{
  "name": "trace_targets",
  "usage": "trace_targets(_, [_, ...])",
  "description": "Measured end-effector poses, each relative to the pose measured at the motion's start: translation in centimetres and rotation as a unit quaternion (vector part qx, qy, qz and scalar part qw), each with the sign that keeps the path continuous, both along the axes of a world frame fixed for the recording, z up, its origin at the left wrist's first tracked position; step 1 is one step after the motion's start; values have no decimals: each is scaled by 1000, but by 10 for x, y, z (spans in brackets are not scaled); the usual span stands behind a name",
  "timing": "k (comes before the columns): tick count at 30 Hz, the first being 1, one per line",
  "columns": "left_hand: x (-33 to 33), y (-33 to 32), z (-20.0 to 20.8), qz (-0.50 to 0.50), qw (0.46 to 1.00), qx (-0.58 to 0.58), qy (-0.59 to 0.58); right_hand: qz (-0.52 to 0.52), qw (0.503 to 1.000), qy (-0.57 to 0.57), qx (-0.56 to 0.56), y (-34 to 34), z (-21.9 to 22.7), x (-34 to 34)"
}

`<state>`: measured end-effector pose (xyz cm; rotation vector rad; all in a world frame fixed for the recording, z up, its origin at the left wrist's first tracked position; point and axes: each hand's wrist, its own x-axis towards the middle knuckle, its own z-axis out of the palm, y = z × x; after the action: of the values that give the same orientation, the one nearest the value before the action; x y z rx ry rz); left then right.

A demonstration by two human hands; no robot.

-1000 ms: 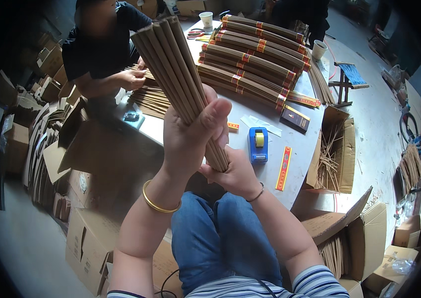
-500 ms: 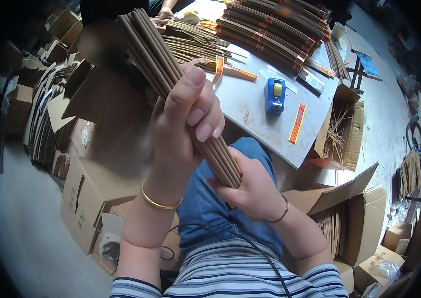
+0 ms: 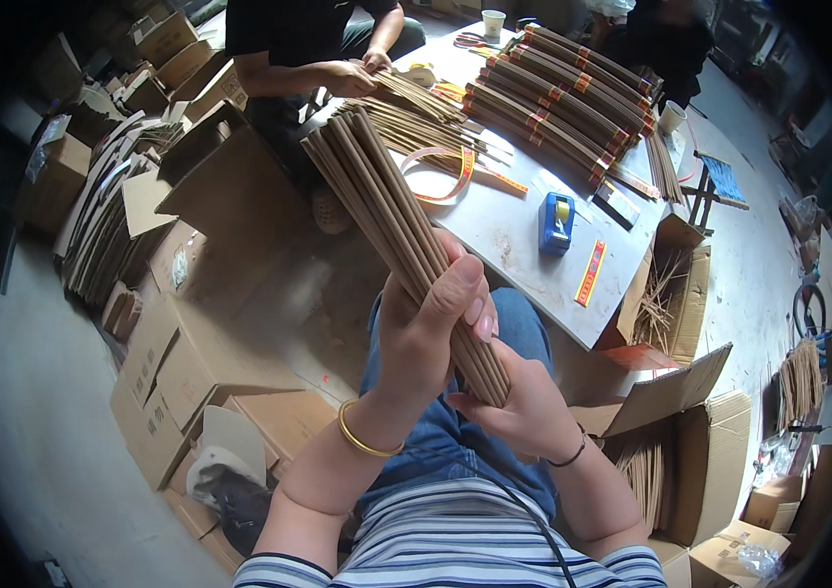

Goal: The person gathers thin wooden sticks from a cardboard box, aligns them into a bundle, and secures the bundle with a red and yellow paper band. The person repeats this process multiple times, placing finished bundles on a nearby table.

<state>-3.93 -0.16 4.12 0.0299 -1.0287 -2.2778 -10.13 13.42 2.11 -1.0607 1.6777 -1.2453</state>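
A grey, dim workroom floor (image 3: 33,412) surrounds a smooth, pale table (image 3: 519,253) with a dull, smudged top. At far left, flat cardboard sheets (image 3: 107,216) stand in a ragged, wavy-edged stack; below them, a closed carton (image 3: 180,377) carries dark printed characters on its matte brown side. Next, a co-worker (image 3: 288,44) in a dark top grips thin sticks (image 3: 401,88) above more loose ones. In front, a bundle of slim, round brown sticks (image 3: 377,196) is held over the person's lap, slanting with its upper end to the left. The left hand (image 3: 426,328) is wrapped around its lower middle, thumb on top; a red-and-yellow printed strip (image 3: 467,174) curls on the table beyond. The right hand (image 3: 529,402) clasps the bundle's lower end. Further right come a glossy blue tape dispenser (image 3: 555,223) with a yellow roll, stacked bundles (image 3: 563,103) banded in red-and-yellow labels, and a flat red label (image 3: 590,272), yellow-edged, its print too small to make out. An open carton (image 3: 698,304) holds jumbled sticks.
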Motion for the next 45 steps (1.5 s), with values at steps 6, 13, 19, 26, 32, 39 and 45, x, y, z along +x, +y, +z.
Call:
trace_targets(6, [4,-7,-21,-101,986,134,0,135,901,-412,-14,15,-10,-13])
trace_targets(13, [10,6,-46,-141,979,147,-28,89,846,-525,-25,34,-25,-18])
trace_targets(19, [16,9,-45,-129,980,122,-88,34,848,-529,6,34,-17,-20])
trace_targets(26, [15,2,-48,-190,960,204,0,12,881,-473,18,30,-15,-22])
trace_targets(32, [24,-7,-61,-188,961,185,-79,-33,913,-404,32,29,-9,-26])
trace_targets(39, [30,-2,-63,-86,970,180,-135,-75,921,-381,30,27,-11,-28])
trace_targets(45, [27,0,-57,-61,951,241,-184,-55,949,-309,31,24,-10,-31])
